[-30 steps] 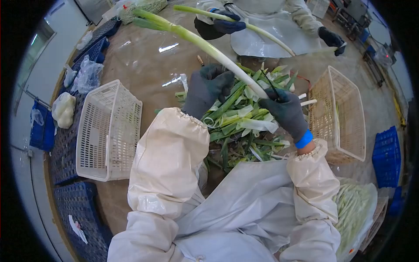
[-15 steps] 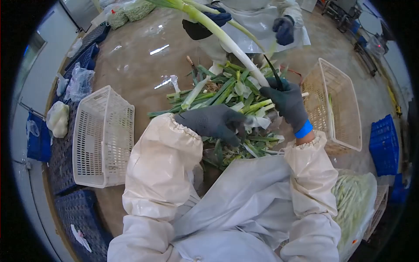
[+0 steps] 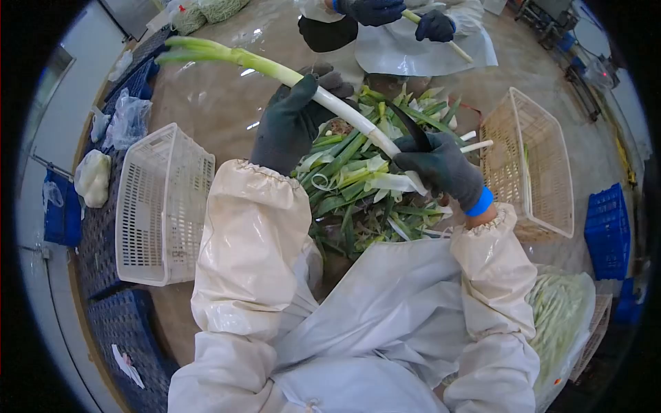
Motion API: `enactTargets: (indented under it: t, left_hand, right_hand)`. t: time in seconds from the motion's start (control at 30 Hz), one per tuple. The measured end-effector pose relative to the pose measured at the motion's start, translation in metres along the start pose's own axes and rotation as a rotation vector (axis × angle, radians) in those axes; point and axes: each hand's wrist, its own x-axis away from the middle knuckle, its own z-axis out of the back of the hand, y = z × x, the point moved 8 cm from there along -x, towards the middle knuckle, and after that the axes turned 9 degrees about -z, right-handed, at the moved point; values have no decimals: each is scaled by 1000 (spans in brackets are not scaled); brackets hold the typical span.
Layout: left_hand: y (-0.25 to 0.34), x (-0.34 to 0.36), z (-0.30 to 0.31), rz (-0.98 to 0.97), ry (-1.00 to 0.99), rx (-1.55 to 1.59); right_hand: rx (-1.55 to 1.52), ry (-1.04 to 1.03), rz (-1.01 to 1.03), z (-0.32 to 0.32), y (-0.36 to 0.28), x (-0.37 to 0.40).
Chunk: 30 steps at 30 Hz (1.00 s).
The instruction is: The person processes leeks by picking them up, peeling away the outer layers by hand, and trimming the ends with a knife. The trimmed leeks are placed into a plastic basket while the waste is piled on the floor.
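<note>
A long green onion (image 3: 344, 112) slants across the view, its green top at the upper left and its white lower end at my right hand. My gloved left hand (image 3: 292, 117) is closed round the middle of its stalk. In my gloved right hand (image 3: 444, 165), a dark curved knife blade (image 3: 407, 127) points up and left; its handle is hidden in the fist. The thumb and fingers of that hand also close on the onion's lower end. Beneath both hands lies a heap of trimmed leaves and peelings (image 3: 351, 182).
White plastic crates stand at left (image 3: 165, 206) and right (image 3: 527, 165). Across the heap, a co-worker's gloved hands (image 3: 403, 17) hold another stalk. A bag of green onions (image 3: 561, 323) sits at lower right. Blue pallets (image 3: 131, 337) line the left wall.
My left hand has risen from the heap and taken hold of the green onion's stalk. The onion's green top has swung left and lower. The co-worker's hands have moved up and closer together.
</note>
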Motion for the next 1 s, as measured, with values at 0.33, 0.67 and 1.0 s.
enactTargets:
  t: [0.33,0.67,1.0]
  left_hand:
    - [-16,7,13,38,195,-184]
    - [-19,8,17,5,272,-221]
    - [2,6,32,-73,320,-292]
  right_hand:
    - [-32,317,403,-14,-18,8]
    - [471,637,543,-17,-32,16]
    - [-140,441,343,48,-10,5]
